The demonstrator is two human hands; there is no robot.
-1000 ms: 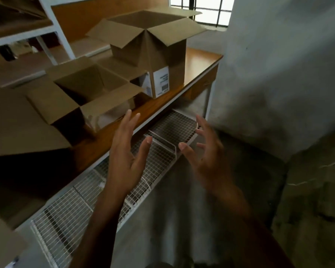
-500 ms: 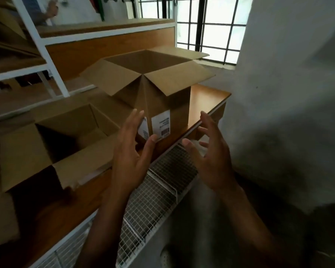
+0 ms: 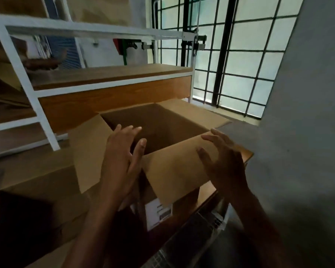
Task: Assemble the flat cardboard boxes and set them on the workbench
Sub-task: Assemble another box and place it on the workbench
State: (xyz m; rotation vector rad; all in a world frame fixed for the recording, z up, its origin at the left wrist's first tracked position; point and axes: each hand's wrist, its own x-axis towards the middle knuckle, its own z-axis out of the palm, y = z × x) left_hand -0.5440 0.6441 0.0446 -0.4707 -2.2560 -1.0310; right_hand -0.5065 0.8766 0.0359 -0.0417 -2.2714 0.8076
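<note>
Wooden tabletop [image 3: 247, 154] beneath window bars carries the open box [image 3: 174, 171]. Left hand [image 3: 122, 157] and right hand [image 3: 223, 161], grips released, apparently near its flaps; a nudge could slide it off the edge.

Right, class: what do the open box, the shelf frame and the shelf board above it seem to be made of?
Open box: plain brown cardboard, matte, with flaps that fold along creases.
Shelf frame: probably metal, painted glossy white; thin square bars.
Shelf board: wood or wood-look laminate; orange-brown, grain lines visible, slight sheen.
</note>
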